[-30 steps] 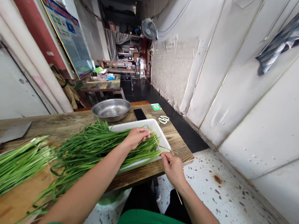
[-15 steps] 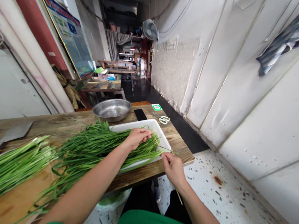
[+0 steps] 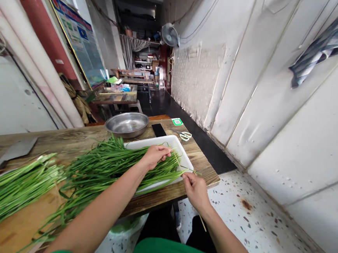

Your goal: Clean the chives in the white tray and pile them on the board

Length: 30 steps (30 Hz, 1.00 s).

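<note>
A heap of long, flat green garlic chives point(image 3: 96, 163) lies partly in a white plastic tray point(image 3: 184, 153) and spills out to the left. Above the tray my left hand point(image 3: 155, 156) is closed in a pinch on a thin straw-coloured strand point(image 3: 176, 156). By the tray's near right corner, my right hand point(image 3: 195, 187) pinches the strand too, beside the chive ends. One straw-coloured end hangs below my right wrist. How the strand runs inside my fingers is hidden.
More chives point(image 3: 20, 185) lie on a wooden board point(image 3: 11, 227) at left, near a cleaver point(image 3: 16, 149). Behind the tray are a metal basin point(image 3: 126, 125), a phone point(image 3: 158, 130), scissors point(image 3: 185, 136) and a green code card point(image 3: 177, 121). The wooden table point(image 3: 209, 172) ends at right.
</note>
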Tool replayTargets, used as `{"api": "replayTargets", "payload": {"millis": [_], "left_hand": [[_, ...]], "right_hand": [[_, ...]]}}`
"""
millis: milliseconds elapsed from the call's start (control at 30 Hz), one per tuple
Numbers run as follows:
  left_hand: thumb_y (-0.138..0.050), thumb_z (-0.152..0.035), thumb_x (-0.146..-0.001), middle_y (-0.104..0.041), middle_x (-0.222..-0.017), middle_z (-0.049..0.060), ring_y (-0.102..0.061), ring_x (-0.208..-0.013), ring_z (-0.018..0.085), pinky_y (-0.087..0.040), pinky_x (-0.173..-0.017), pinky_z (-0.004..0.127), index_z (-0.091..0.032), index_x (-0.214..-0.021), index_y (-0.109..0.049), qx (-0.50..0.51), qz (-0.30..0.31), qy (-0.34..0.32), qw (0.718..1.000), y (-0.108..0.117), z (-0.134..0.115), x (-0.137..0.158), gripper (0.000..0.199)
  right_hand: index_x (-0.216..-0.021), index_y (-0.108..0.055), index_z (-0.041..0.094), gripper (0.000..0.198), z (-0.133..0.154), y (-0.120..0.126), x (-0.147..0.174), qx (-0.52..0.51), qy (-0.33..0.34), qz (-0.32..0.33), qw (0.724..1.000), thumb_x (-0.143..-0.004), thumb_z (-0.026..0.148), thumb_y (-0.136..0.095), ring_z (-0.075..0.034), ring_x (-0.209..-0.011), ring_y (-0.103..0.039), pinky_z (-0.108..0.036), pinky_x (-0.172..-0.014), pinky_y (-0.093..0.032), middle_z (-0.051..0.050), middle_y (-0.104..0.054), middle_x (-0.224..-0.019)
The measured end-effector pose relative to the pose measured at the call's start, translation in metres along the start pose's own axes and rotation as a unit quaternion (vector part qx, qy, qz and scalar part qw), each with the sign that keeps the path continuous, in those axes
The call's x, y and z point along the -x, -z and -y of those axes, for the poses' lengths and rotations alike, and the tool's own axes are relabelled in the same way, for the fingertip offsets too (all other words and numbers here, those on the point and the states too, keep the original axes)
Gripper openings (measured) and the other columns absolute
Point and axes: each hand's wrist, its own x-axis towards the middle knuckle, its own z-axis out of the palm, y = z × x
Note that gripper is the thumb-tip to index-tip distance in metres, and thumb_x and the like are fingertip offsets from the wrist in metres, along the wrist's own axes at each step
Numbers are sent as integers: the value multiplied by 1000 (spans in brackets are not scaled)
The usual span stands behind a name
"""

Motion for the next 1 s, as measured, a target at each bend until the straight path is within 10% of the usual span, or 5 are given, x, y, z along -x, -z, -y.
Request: {"api": "replayTargets", "payload": {"millis": [1000], "left_hand": [[-65, -32, -59, -54, -58, 1, -35, -41, 2, -24, -41, 18, -8, -66, -61, 14, 0, 1, 1000, 0, 2, -1, 25]], "right_hand": [[-60, -48, 18, 26, 2, 0, 0, -1, -1, -7, 1000, -82, 23, -36, -11, -50, -43, -20, -52, -32, 3, -43, -52]]}}
